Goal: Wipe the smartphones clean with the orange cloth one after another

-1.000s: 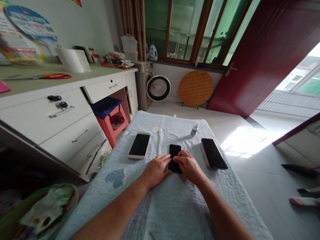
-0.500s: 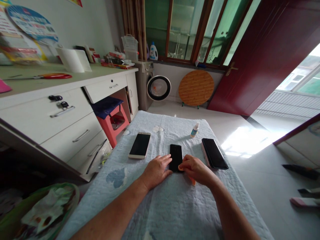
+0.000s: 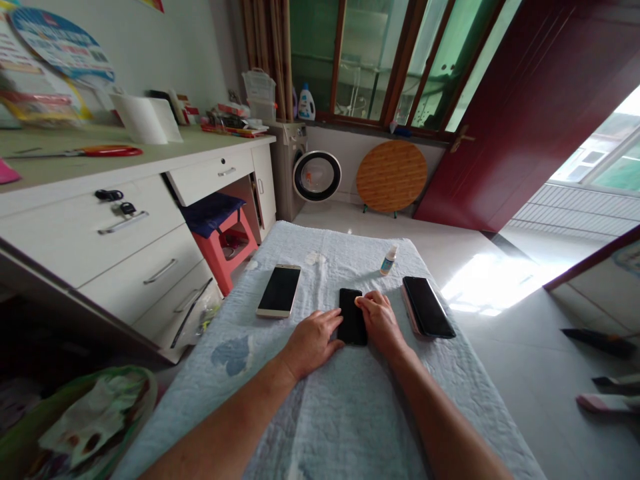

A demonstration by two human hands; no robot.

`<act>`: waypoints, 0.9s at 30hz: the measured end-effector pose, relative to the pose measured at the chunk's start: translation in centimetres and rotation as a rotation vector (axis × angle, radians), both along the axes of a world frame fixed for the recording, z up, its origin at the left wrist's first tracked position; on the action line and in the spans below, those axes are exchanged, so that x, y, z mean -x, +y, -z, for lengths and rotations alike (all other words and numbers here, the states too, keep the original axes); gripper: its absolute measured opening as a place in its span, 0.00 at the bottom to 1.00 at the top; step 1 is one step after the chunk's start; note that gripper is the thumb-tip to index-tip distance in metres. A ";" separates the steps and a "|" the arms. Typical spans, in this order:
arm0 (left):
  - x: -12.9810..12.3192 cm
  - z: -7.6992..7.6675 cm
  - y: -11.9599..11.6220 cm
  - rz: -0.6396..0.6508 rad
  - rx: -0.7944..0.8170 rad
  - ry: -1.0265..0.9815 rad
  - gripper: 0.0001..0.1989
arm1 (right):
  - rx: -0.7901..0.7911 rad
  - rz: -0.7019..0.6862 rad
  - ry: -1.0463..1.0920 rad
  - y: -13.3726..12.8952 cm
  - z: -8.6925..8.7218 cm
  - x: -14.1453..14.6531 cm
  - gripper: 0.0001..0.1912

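Note:
A black phone (image 3: 351, 323) lies screen up on the cloth-covered table (image 3: 350, 413). My left hand (image 3: 314, 340) rests beside it, its spread fingertips touching the phone's left edge. My right hand (image 3: 382, 321) is closed at the upper right of the screen, pinching a small orange thing (image 3: 358, 301) against it; most of that thing is hidden by the fingers. To the left lies a phone with a light gold frame (image 3: 279, 291). A black phone in a case (image 3: 429, 307) lies to the right. A small spray bottle (image 3: 388, 261) stands behind.
A white desk (image 3: 135, 180) with drawers is at the left, a red stool (image 3: 227, 247) under it. A green basket (image 3: 145, 400) stands at the lower left. Beyond the table are a washing machine (image 3: 287, 167) and a round wooden board (image 3: 391, 176).
My right hand has moved up along the black phone's right side, from its lower right corner to near the top, with the orange thing. My left hand has stayed in place.

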State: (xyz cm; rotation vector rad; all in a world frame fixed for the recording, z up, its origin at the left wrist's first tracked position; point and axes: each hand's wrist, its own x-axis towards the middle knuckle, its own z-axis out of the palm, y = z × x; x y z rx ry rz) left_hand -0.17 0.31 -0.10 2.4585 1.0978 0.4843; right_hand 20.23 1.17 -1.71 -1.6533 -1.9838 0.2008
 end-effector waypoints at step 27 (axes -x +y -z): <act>0.0 0.2 0.0 0.003 -0.015 0.017 0.22 | 0.064 -0.061 -0.083 -0.1 0.0 -0.5 0.19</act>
